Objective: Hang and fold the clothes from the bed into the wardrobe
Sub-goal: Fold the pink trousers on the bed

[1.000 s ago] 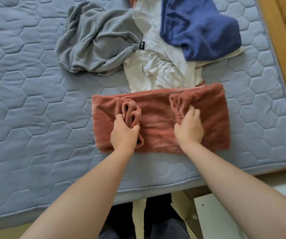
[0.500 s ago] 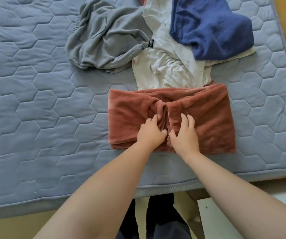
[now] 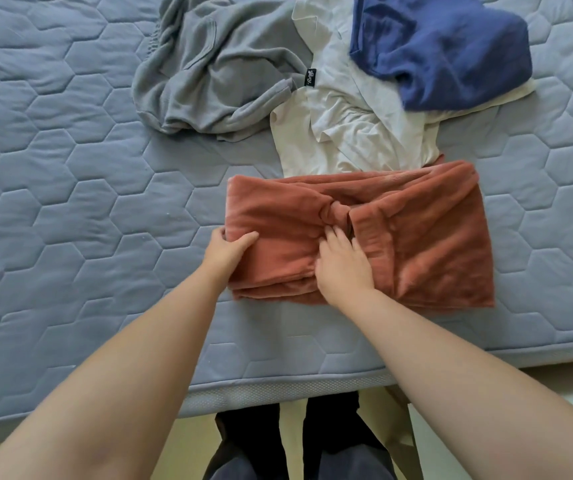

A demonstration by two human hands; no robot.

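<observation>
Our left hand [image 3: 227, 250], fingers clamped on the left end of the folded rust fleece [image 3: 416, 244], our right hand [image 3: 342, 265] pressing its middle, fingers straight and apart, fleece on the bed [image 3: 70, 202] near its front edge, touching the cream garment [image 3: 347, 133]

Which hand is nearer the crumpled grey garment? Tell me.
Left. The left hand grips the left end of the rust-red fleece garment, below the crumpled grey garment; the right hand presses the fleece's middle, farther right.

Bare left forearm [image 3: 122, 375], bare right forearm [image 3: 451, 358], dark grey trousers [image 3: 347, 469], black covering on both feet [image 3: 247, 427].
</observation>
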